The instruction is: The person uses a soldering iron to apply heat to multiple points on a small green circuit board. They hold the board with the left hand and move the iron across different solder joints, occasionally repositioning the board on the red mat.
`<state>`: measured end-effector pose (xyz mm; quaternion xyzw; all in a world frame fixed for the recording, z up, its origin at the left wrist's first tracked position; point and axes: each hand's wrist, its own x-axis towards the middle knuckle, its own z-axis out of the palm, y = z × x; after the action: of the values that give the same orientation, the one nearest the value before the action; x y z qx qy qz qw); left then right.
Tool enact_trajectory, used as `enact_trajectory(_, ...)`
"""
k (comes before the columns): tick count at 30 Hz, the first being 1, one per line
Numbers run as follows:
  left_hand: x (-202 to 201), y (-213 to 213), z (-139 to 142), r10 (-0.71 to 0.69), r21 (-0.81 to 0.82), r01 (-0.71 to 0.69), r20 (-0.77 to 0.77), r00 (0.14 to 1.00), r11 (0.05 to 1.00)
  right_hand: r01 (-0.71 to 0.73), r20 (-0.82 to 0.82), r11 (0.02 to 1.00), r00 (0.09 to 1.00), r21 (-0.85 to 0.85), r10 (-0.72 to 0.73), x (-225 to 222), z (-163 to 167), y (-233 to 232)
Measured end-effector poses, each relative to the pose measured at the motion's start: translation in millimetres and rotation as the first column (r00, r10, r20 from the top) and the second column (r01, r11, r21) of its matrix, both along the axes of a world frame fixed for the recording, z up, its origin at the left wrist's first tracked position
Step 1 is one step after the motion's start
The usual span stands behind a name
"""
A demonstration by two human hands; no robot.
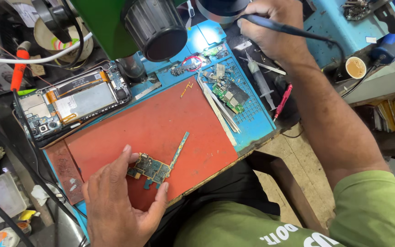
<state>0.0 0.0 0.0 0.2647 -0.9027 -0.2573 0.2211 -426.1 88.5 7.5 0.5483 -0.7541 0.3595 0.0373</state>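
My left hand pinches a small green circuit board between thumb and fingers, pressing it onto the red mat. A thin strip of the board sticks up and to the right. Far across the bench, my right hand grips a black pen-shaped tool whose black cable trails off to the right.
An opened phone lies at the mat's upper left. More green boards, tweezers and a syringe sit on the blue mat. A microscope body hangs overhead. A cup of tea stands at right.
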Motion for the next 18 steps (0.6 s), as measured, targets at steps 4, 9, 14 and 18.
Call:
enact_trajectory(4,9.1,0.3,-1.8,0.006,-0.004,-0.006,0.012,1.000,1.000,-0.003,0.044,0.999,0.999,-0.047,0.005,-0.9,-12.9,-4.7)
enact_trajectory(9,8.4,3.4,-1.0,0.008,-0.005,-0.008,-0.013,1.000,1.000,0.002,0.259,0.991,0.965,-0.137,0.034,-3.0,-16.9,-9.2)
enact_trajectory(14,15.3,6.8,2.1,0.023,0.007,-0.023,-0.009,1.000,1.000,-0.191,0.006,0.976,0.981,-0.100,0.193,4.9,-7.0,-1.8)
enact_trajectory(18,21.7,7.9,1.5,0.030,0.006,-0.030,0.001,1.000,1.000,0.023,-0.052,0.996,0.998,-0.084,-0.027,17.3,-10.9,-7.2)
